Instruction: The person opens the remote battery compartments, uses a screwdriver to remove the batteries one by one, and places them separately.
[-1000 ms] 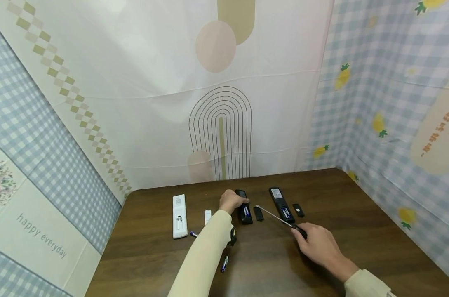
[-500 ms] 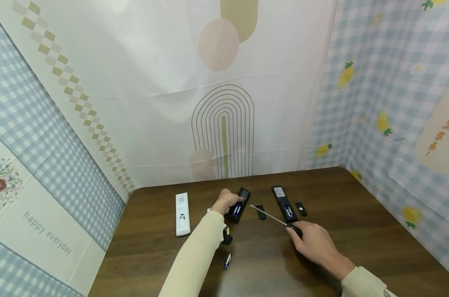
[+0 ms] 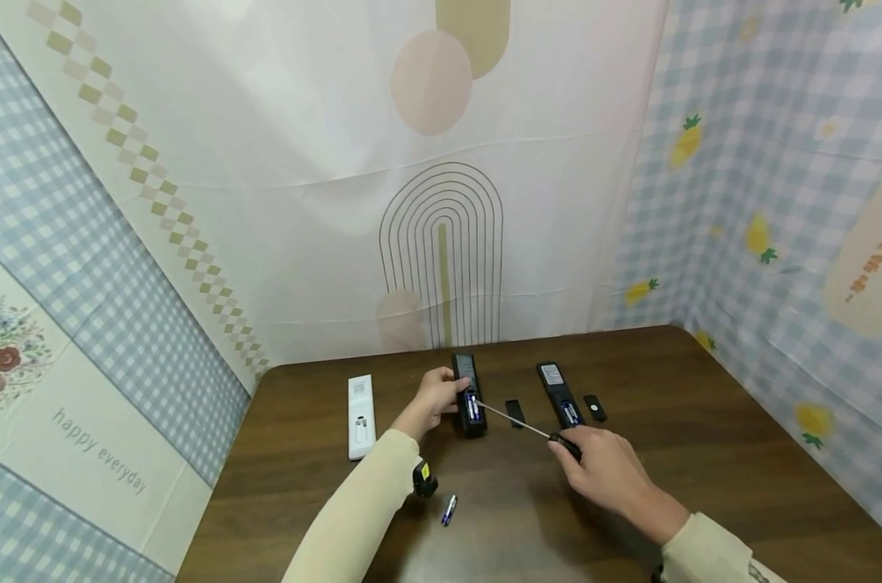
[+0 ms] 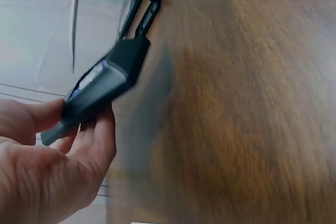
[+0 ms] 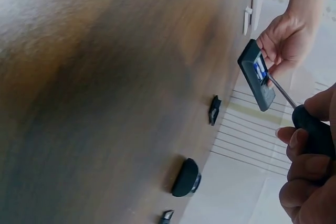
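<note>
My left hand (image 3: 435,394) grips a black remote control (image 3: 466,371), thumb on top and fingers beneath. Its battery compartment lies uncovered with blue-and-silver batteries (image 3: 473,407) inside. In the left wrist view the remote (image 4: 107,85) is raised and tilted over the table, its shadow below. My right hand (image 3: 608,470) holds a screwdriver (image 3: 566,445) by its black handle. The thin metal shaft points left, its tip right at the batteries in the right wrist view. A small black battery cover (image 3: 514,413) lies just right of the held remote.
Farther right lie a second black remote (image 3: 557,390), its compartment uncovered with batteries inside, and another black cover (image 3: 595,407). A white remote (image 3: 361,417) rests at the left, its compartment uncovered. One loose battery (image 3: 449,510) lies near the front. Patterned cloth (image 3: 324,243) hangs behind the table.
The left hand has lifted the black remote and turned it, first slanted, now more upright in the head view. The screwdriver has moved left, its tip coming to the batteries.
</note>
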